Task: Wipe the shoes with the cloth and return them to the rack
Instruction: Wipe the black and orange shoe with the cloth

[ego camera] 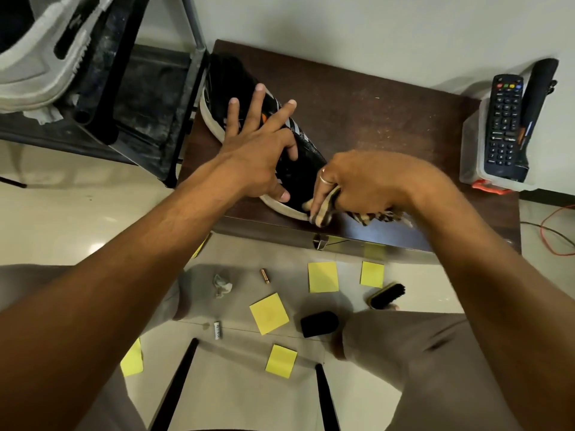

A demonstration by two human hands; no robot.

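A black sneaker (224,88) with a white sole and orange and white marks lies on a small dark brown table (373,113). My left hand (258,144) lies flat on its upper with fingers spread, thumb at the sole's near edge. My right hand (364,185) grips a bunched striped cloth (326,213) and presses it against the shoe's near end at the white sole. A dark metal shoe rack (140,98) stands at the left, with a white and black shoe (40,51) on its top shelf.
A clear box (473,157) with a black remote (504,126) sits on the table's right side. On the floor below lie several yellow sticky notes (269,312), a shoe brush (385,295), a black sponge (319,323), batteries and crumpled paper. A red wire (553,231) runs at the right.
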